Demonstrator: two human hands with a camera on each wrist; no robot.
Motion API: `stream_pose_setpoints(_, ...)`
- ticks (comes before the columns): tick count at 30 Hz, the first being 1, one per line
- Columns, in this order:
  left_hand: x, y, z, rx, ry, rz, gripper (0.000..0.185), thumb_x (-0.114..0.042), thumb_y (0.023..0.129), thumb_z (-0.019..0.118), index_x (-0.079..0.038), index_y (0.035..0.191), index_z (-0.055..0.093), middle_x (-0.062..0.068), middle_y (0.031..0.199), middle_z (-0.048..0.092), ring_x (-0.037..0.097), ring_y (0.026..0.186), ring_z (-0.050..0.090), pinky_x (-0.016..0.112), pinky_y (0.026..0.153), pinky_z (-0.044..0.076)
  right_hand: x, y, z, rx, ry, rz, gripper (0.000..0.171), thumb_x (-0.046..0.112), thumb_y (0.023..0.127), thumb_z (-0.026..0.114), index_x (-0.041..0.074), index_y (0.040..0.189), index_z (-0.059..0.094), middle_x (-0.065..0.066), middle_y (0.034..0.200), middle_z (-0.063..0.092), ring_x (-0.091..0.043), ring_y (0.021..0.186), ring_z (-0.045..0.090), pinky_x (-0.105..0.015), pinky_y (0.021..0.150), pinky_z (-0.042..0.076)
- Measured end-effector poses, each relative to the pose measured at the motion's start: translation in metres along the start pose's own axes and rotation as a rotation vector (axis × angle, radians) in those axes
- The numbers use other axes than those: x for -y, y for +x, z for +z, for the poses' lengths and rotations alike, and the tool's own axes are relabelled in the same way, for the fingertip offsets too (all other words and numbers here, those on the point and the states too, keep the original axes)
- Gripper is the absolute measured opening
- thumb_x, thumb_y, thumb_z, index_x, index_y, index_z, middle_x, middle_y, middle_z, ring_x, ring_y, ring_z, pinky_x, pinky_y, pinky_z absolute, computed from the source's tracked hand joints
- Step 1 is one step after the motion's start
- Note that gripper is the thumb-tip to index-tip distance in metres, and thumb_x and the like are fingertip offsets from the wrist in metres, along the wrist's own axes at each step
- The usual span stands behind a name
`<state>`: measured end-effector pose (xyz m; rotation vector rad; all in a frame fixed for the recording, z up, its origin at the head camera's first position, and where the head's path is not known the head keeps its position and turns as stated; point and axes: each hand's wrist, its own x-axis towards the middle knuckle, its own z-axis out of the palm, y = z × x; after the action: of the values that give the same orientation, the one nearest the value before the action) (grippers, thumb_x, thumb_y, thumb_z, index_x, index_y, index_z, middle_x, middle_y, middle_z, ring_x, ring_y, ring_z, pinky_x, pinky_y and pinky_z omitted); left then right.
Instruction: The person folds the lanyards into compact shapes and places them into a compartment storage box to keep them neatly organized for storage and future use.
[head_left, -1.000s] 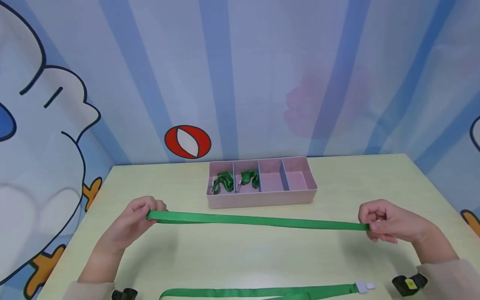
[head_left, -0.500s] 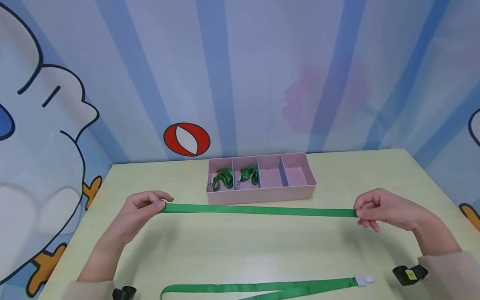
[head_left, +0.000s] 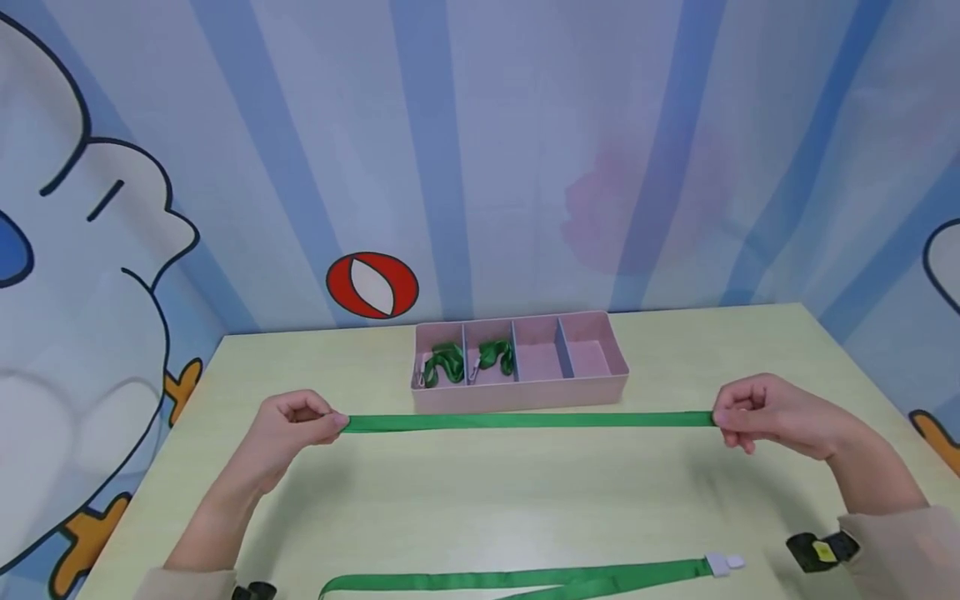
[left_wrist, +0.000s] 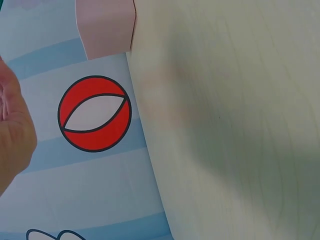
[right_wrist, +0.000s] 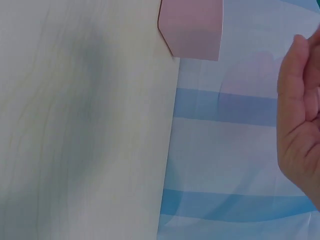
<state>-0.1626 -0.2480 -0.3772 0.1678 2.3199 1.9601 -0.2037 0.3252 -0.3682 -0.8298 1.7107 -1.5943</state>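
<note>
A flat green lanyard strap [head_left: 525, 421] is stretched level across the head view, over the table and in front of the pink box. Its left end is pinched between thumb and fingers of my left hand [head_left: 288, 433]. At the other end, my right hand [head_left: 776, 417] pinches it the same way, with the lower fingers loosely curled. Nearer to me, a second green lanyard [head_left: 450, 581] with a white plastic buckle [head_left: 718, 564] lies on the table, partly cut off by the frame's bottom edge. Each wrist view catches only part of its hand at the side.
The pink box [head_left: 525, 396] stands at the back of the pale wooden table [head_left: 487, 500]. Blue dividers split it into compartments; the two left ones hold bundled green lanyards [head_left: 444, 363] with metal clips. A printed blue backdrop [head_left: 510, 167] rises behind the table.
My left hand has shifted right and its fingers have changed their hold. My right hand has moved up and slightly left. The strap between them now spans a shorter length and sits more level.
</note>
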Motion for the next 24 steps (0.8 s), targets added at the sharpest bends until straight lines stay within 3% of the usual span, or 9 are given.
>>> stream_pose_setpoints(3,0.001,0.000,0.003,-0.005,0.011,-0.056,0.007,-0.009,0.084,0.069,-0.013,0.088,0.068,-0.003,0.079,0.069,0.015,0.072,0.066,0.028,0.073,0.055,0.001,-0.003,-0.001,-0.042,0.026,0.039,0.029,-0.007,0.096,0.038,0.005,0.095,0.064,0.000,0.086,0.066,-0.013,0.073,0.062,-0.030,0.070,0.055)
stream_pose_setpoints(7,0.000,-0.001,0.007,0.005,0.046,-0.105,0.021,-0.010,0.082,0.071,-0.003,0.101,0.065,-0.001,0.082,0.069,0.017,0.076,0.067,0.029,0.075,0.055,0.002,-0.007,-0.003,-0.088,0.021,0.089,0.027,-0.004,0.097,0.041,0.006,0.096,0.065,0.000,0.088,0.066,-0.012,0.078,0.063,-0.030,0.073,0.055)
stream_pose_setpoints(11,-0.002,-0.001,0.012,0.025,0.172,-0.102,0.027,-0.012,0.082,0.071,0.006,0.100,0.063,0.004,0.084,0.068,0.023,0.079,0.067,0.028,0.075,0.054,0.001,-0.009,-0.005,-0.126,-0.056,0.129,0.024,-0.001,0.097,0.042,0.007,0.094,0.064,0.001,0.085,0.062,-0.014,0.076,0.059,-0.032,0.071,0.055)
stream_pose_setpoints(16,-0.003,0.001,0.017,0.044,0.332,-0.081,0.022,-0.015,0.082,0.072,0.000,0.096,0.066,0.007,0.085,0.067,0.031,0.080,0.065,0.029,0.073,0.053,0.004,-0.013,-0.007,-0.189,-0.146,0.186,0.020,0.002,0.096,0.047,0.008,0.095,0.066,0.001,0.076,0.060,-0.016,0.067,0.058,-0.033,0.065,0.054)
stream_pose_setpoints(20,-0.003,0.001,0.017,0.018,0.347,-0.110,0.023,-0.019,0.081,0.074,-0.002,0.095,0.066,0.006,0.082,0.066,0.030,0.078,0.062,0.034,0.073,0.053,0.008,-0.014,-0.008,-0.243,-0.135,0.221,0.017,0.003,0.094,0.052,0.009,0.096,0.068,0.002,0.075,0.063,-0.013,0.064,0.058,-0.030,0.061,0.053)
stream_pose_setpoints(24,-0.004,0.001,0.015,0.034,0.284,-0.149,0.028,-0.022,0.081,0.073,0.000,0.097,0.065,0.006,0.082,0.066,0.029,0.079,0.061,0.037,0.075,0.052,0.011,-0.015,-0.012,-0.238,-0.097,0.182,0.020,0.000,0.094,0.050,0.011,0.095,0.066,0.003,0.075,0.064,-0.009,0.063,0.057,-0.027,0.056,0.050)
